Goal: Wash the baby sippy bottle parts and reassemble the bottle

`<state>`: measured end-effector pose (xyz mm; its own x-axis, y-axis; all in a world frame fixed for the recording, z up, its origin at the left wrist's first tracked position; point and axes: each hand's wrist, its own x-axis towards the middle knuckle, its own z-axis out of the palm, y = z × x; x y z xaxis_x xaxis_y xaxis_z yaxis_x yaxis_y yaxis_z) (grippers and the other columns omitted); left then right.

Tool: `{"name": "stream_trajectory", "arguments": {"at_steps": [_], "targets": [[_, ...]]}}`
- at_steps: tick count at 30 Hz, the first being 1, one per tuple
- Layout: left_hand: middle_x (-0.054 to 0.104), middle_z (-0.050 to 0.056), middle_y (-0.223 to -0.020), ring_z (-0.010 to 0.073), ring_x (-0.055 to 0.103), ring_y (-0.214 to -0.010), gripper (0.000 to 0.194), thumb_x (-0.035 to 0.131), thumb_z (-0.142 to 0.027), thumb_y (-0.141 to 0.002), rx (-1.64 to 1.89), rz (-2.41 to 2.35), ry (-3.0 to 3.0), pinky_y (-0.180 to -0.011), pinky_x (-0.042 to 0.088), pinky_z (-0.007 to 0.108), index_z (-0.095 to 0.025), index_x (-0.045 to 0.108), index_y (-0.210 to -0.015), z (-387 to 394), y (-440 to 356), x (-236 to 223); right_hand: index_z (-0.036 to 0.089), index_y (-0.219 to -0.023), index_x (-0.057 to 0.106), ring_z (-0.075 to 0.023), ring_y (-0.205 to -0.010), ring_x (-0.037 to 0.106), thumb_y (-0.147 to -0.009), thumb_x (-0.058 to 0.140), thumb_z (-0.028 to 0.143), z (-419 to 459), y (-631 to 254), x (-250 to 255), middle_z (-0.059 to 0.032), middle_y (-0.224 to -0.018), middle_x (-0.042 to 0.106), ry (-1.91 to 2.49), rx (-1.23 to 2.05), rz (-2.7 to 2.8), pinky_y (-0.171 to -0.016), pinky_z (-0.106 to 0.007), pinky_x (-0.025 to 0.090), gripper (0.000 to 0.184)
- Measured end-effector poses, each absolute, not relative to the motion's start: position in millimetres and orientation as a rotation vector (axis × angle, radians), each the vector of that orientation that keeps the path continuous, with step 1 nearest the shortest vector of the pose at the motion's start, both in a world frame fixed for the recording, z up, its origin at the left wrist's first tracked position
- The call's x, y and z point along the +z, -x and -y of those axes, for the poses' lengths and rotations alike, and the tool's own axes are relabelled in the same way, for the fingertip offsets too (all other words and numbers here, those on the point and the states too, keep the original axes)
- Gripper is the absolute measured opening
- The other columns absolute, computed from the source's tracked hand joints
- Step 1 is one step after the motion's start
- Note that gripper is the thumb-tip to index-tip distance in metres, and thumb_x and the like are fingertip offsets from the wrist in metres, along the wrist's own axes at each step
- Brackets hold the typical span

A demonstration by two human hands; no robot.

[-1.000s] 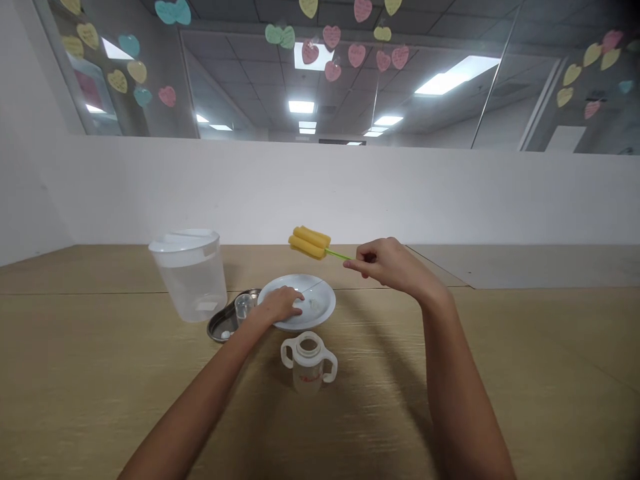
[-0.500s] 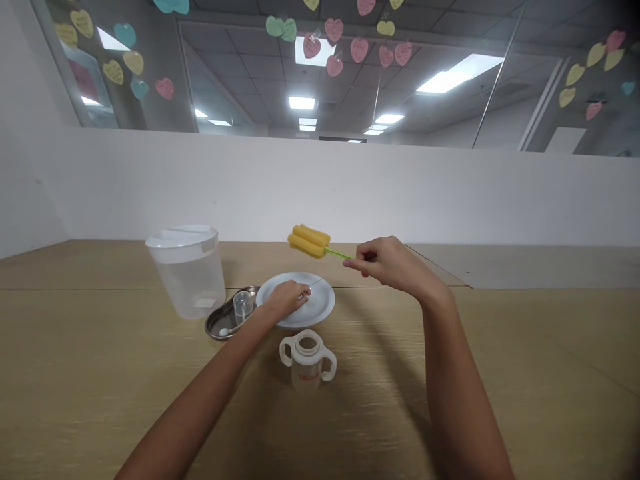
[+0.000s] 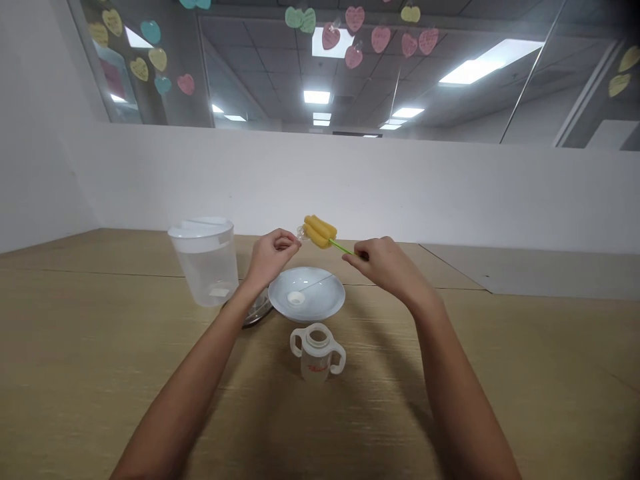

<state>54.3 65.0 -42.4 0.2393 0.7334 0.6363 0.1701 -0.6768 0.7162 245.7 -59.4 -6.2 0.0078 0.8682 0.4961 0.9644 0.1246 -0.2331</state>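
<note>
My right hand grips the thin green handle of a bottle brush with a yellow sponge head, raised above the bowl. My left hand pinches a small clear bottle teat, close against the left side of the sponge; whether they touch is hard to tell. Below them is a white shallow bowl with a white ring lying in it. Nearer to me stands a translucent baby bottle with two white handles, upright, its top uncovered.
A clear plastic bucket with a white rim stands at the left. Beside it a metal tray is mostly hidden behind my left forearm. A white wall with a window above closes off the wooden table's far side.
My left hand has risen from the bowl with the clear teat and come to the sponge. The sponge has turned slightly. The view has shifted a little left.
</note>
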Motion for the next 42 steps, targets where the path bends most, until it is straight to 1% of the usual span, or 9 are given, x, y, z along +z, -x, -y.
{"name": "stream_trajectory", "arguments": {"at_steps": [4, 8, 10, 14, 18, 21, 25, 36, 42], "targets": [[0.065, 0.002, -0.070, 0.0158, 0.062, -0.073, 0.025, 0.062, -0.027, -0.064, 1.545, -0.827, -1.871, -0.072, 0.047, 0.027, -0.014, 0.061, -0.086, -70.7, -50.5, -41.0, 0.018, -0.053, 0.038, -0.0092, -0.047, 0.025, -0.084, 0.048, 0.033, 57.7, -233.7, -8.3, 0.0022, -0.048, 0.039, 1.692, -0.224, 1.918, -0.049, -0.027, 0.019, 0.036], [0.066, 0.004, -0.079, 0.0161, 0.060, -0.075, 0.027, 0.059, -0.030, -0.067, 1.577, -0.879, -1.880, -0.072, 0.047, 0.028, -0.013, 0.063, -0.088, -74.0, -43.7, -38.7, 0.018, -0.054, 0.039, -0.0095, -0.048, 0.027, -0.085, 0.046, 0.033, 56.5, -228.7, -10.1, 0.0018, -0.050, 0.040, 1.683, -0.217, 1.945, -0.050, -0.026, 0.019, 0.035], [0.066, 0.006, -0.078, 0.0167, 0.060, -0.073, 0.026, 0.057, -0.032, -0.069, 1.545, -0.907, -1.906, -0.071, 0.047, 0.028, -0.012, 0.063, -0.085, -72.6, -42.6, -38.5, 0.018, -0.053, 0.039, -0.0095, -0.049, 0.026, -0.085, 0.047, 0.033, 55.7, -227.3, -10.8, 0.0016, -0.050, 0.040, 1.693, -0.241, 1.957, -0.050, -0.026, 0.019, 0.035], [0.064, 0.004, -0.067, 0.0163, 0.059, -0.066, 0.027, 0.053, -0.035, -0.073, 1.464, -0.961, -1.930, -0.065, 0.046, 0.027, -0.012, 0.063, -0.079, -69.3, -43.2, -38.8, 0.018, -0.053, 0.038, -0.0097, -0.049, 0.025, -0.085, 0.047, 0.031, 55.4, -225.3, -10.8, 0.0012, -0.050, 0.040, 1.710, -0.276, 1.972, -0.050, -0.026, 0.018, 0.036], [0.061, 0.002, -0.061, 0.0149, 0.056, -0.061, 0.026, 0.047, -0.035, -0.075, 1.443, -1.030, -2.008, -0.061, 0.042, 0.025, -0.014, 0.061, -0.066, -67.8, -42.0, -38.0, 0.018, -0.053, 0.039, -0.0100, -0.049, 0.026, -0.086, 0.046, 0.032, 56.3, -224.5, -10.0, 0.0012, -0.050, 0.040, 1.731, -0.281, 1.987, -0.050, -0.026, 0.018, 0.036], [0.058, 0.001, -0.055, 0.0142, 0.053, -0.057, 0.030, 0.044, -0.036, -0.076, 1.435, -1.058, -2.072, -0.059, 0.040, 0.025, -0.016, 0.057, -0.057, -66.8, -40.0, -37.1, 0.018, -0.053, 0.042, -0.0103, -0.049, 0.028, -0.086, 0.046, 0.033, 56.3, -224.8, -10.2, 0.0009, -0.050, 0.040, 1.747, -0.289, 1.993, -0.051, -0.027, 0.018, 0.036], [0.057, 0.001, -0.053, 0.0139, 0.053, -0.056, 0.038, 0.041, -0.039, -0.079, 1.414, -1.040, -2.077, -0.058, 0.039, 0.024, -0.015, 0.055, -0.053, -65.7, -39.2, -36.4, 0.017, -0.054, 0.044, -0.0102, -0.048, 0.028, -0.086, 0.045, 0.034, 55.1, -225.2, -11.4, 0.0003, -0.050, 0.042, 1.763, -0.351, 2.010, -0.050, -0.026, 0.018, 0.037], [0.054, 0.002, -0.046, 0.0114, 0.050, -0.045, 0.050, 0.045, -0.055, -0.080, 1.312, -0.943, -1.916, -0.050, 0.040, 0.023, -0.011, 0.059, -0.060, -64.1, -40.3, -37.6, 0.016, -0.058, 0.055, -0.0102, -0.048, 0.036, -0.086, 0.048, 0.033, 54.2, -223.2, -10.9, -0.0015, -0.052, 0.050, 1.855, -0.439, 2.039, -0.049, -0.026, 0.018, 0.034], [0.068, 0.008, -0.072, 0.0168, 0.061, -0.066, 0.045, 0.050, -0.053, -0.078, 1.343, -0.909, -2.089, -0.063, 0.046, 0.026, -0.011, 0.067, -0.076, -63.8, -40.8, -37.2, 0.015, -0.060, 0.056, -0.0109, -0.050, 0.039, -0.088, 0.045, 0.033, 54.8, -224.3, -11.6, -0.0034, -0.055, 0.054, 1.879, -0.459, 1.999, -0.049, -0.026, 0.019, 0.035]]}}
